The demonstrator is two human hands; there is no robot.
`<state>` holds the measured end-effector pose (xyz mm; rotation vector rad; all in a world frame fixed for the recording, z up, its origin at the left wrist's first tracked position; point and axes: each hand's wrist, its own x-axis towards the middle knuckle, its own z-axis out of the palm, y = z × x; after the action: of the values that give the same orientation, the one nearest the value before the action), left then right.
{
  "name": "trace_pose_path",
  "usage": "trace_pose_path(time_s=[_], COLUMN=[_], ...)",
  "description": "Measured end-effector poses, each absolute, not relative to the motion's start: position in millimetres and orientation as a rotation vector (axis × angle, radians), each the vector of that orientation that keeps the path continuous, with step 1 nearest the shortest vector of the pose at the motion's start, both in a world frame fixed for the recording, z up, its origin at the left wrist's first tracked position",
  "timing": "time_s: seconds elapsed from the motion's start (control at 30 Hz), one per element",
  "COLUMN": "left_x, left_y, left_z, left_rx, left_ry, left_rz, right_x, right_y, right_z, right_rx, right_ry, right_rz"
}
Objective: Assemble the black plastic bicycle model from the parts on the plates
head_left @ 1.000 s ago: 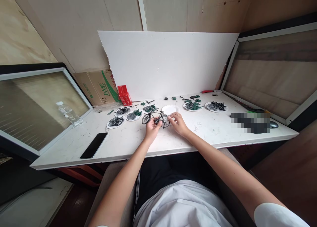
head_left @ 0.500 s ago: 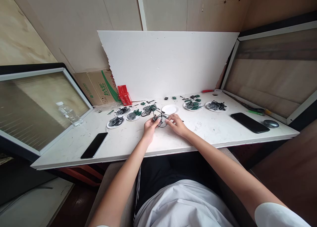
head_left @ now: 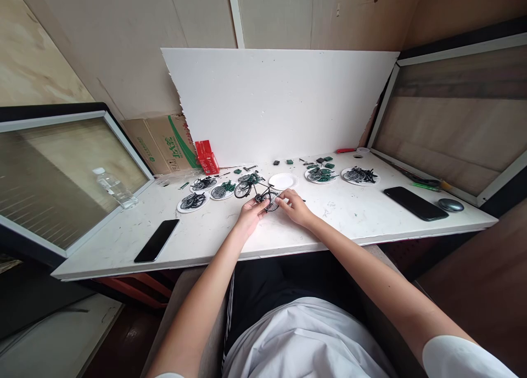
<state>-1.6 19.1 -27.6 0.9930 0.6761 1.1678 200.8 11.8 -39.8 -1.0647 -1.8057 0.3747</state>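
Head view, centre of frame: one black, plastic-looking miniature bicycle [head_left: 259,198], clamped low in my left hand [head_left: 248,215], presumably for steadiness. My right hand [head_left: 297,206]: at the right-hand spoked wheel [head_left: 270,201]; whether pinching, I cannot tell.

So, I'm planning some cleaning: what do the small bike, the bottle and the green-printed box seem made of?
Small bike: probably black plastic, given its thin, evenly dark parts; metal remains possible, finish unclear. Bottle: likely clear, shiny plastic, being see-through with bright glints. Green-printed box: apparently matt cardboard, from its dull brown sides.
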Motion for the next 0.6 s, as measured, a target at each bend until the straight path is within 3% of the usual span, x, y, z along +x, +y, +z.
trace_pose_path(time_s=[0.6], left_x=[0], left_y=[21], left_z=[-28], left_rx=[0.982], left_ry=[0.835], left_rz=[1.377], right_x=[212], right_y=[30], right_z=[-65], right_rx=[-1.433], right_ry=[-1.829], right_rz=[0.075])
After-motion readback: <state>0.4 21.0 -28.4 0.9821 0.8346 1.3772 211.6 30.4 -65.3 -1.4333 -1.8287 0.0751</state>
